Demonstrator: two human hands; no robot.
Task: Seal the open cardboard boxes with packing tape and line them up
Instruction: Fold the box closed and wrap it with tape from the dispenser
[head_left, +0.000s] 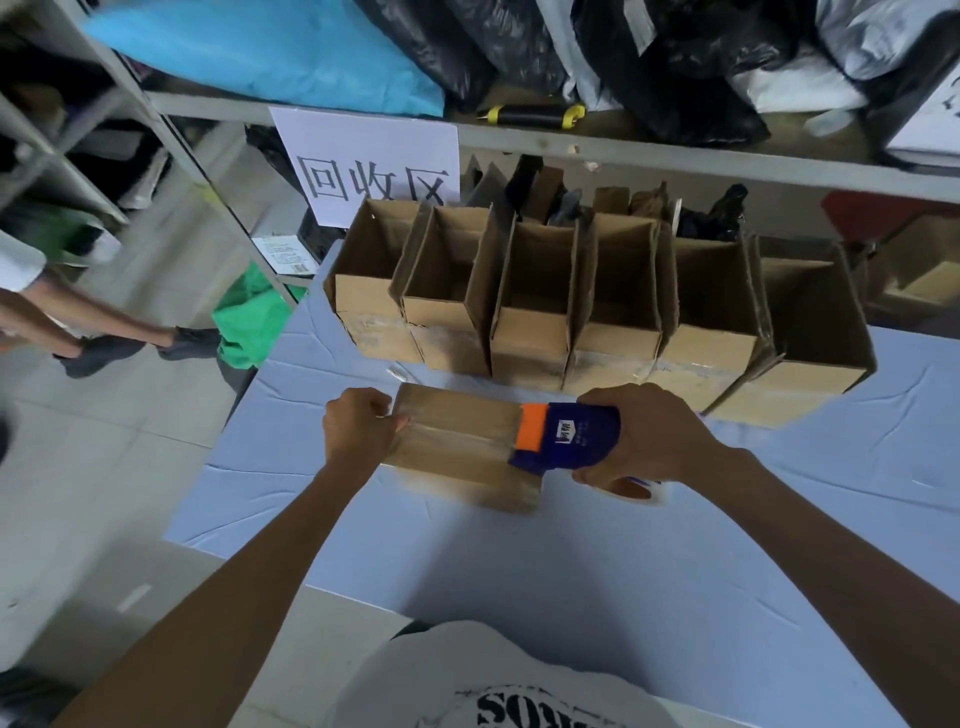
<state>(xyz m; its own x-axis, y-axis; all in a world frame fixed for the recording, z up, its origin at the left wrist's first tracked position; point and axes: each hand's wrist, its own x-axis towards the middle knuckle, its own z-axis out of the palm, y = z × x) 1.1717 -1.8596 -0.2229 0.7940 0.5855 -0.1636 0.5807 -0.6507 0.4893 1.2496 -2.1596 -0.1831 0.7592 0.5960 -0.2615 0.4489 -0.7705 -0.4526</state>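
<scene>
At frame centre, the left hand (358, 428) curls its fingers against the left end of a closed cardboard box (457, 449) on the blue tabletop (623, 561). The right hand (641, 434) grips a blue-and-orange tape dispenser (563, 436) on the box's glossy taped seam. Open boxes (571, 296) line the upper middle.

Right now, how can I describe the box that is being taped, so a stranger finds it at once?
Start at the blue table and find the row of open boxes along its far side. In front of that row lies one closed box, between the left hand and the right hand, which holds a blue and orange tape dispenser. Only this box has its flaps shut.
</scene>
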